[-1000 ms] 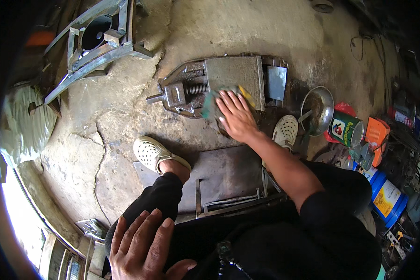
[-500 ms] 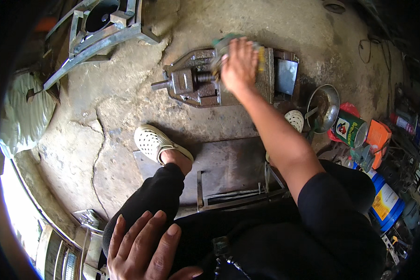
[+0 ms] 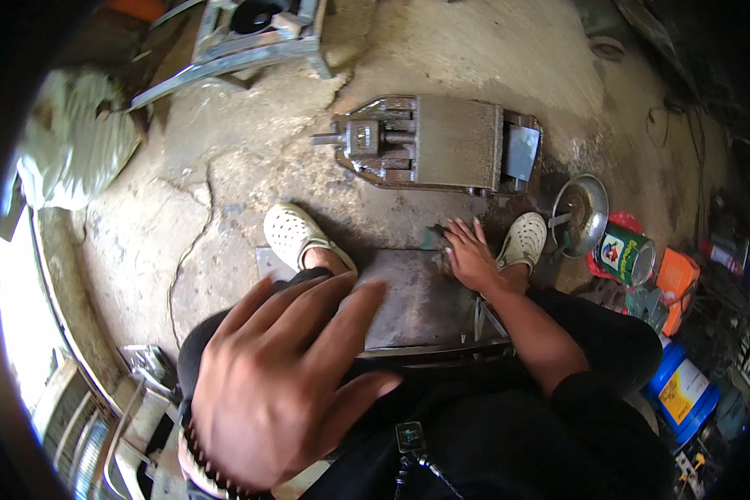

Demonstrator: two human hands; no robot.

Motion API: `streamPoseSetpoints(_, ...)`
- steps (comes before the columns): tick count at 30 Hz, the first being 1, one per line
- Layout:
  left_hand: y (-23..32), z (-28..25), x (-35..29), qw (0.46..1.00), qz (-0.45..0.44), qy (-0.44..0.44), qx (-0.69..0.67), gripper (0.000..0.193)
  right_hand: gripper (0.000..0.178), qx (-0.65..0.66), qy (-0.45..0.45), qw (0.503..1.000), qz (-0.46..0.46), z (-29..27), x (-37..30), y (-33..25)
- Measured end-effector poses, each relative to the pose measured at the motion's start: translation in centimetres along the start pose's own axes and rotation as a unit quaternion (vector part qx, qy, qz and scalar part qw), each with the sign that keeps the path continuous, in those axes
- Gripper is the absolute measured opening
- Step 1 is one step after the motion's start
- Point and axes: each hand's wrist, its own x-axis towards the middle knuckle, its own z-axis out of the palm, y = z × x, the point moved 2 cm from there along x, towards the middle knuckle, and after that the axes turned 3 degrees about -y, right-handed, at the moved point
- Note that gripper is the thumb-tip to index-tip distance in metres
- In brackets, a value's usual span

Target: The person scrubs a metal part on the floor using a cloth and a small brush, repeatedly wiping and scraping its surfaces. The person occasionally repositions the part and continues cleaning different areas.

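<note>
A metal machine vise [image 3: 458, 142] with a thick screw lies on the concrete, its flat top plate bare and wet-looking. In front of it my right hand [image 3: 473, 260] is low over the floor by the edge of a metal sheet [image 3: 404, 287]. Its fingers are stretched out, and a dark green rag [image 3: 432, 237] shows beside and partly under them. Most of the rag is hidden, so I cannot tell its full shape. My left hand [image 3: 279, 375] hangs above my left leg, slightly blurred, with fingers apart and holding nothing.
A metal pan [image 3: 598, 215] with brownish liquid, a green can [image 3: 623, 252] and a blue bucket [image 3: 683, 400] stand to the right amid clutter. My clogs [image 3: 523, 242] flank the metal sheet. A steel frame [image 3: 258, 50] sits far left, near a pale sack [image 3: 79, 146].
My right hand has come off the top of the vise with the rag, moving back toward me and down to the floor. My left hand has risen and moved forward.
</note>
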Motion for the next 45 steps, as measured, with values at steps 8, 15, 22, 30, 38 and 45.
streamPoseSetpoints(8,9.2,5.6,1.8,0.825,0.321,-0.007,-0.466,0.045,0.042,0.052,-0.074,0.991,0.099,-0.1,-2.7,0.2)
streamPoseSetpoints(15,12.3,8.3,1.8,0.8,0.254,-0.134,-0.527,0.043,0.041,0.07,-0.037,0.991,0.106,-1.3,-4.1,-0.6)
streamPoseSetpoints(22,13.3,8.2,2.4,0.787,0.268,-0.179,-0.527,0.041,0.044,0.048,-0.079,0.985,0.145,0.4,-5.3,0.5)
streamPoseSetpoints(30,11.8,7.6,3.3,0.786,0.386,-0.216,-0.432,0.04,0.046,0.055,-0.152,0.972,0.168,3.1,-5.4,0.4)
streamPoseSetpoints(38,7.7,7.5,3.6,0.924,0.237,-0.291,-0.07,0.033,0.041,0.176,-0.237,0.953,0.072,-0.4,-2.4,2.2)
streamPoseSetpoints(45,6.8,4.9,3.2,0.963,0.158,-0.216,-0.029,0.029,0.054,0.031,0.464,0.789,0.402,-10.9,2.9,11.3)
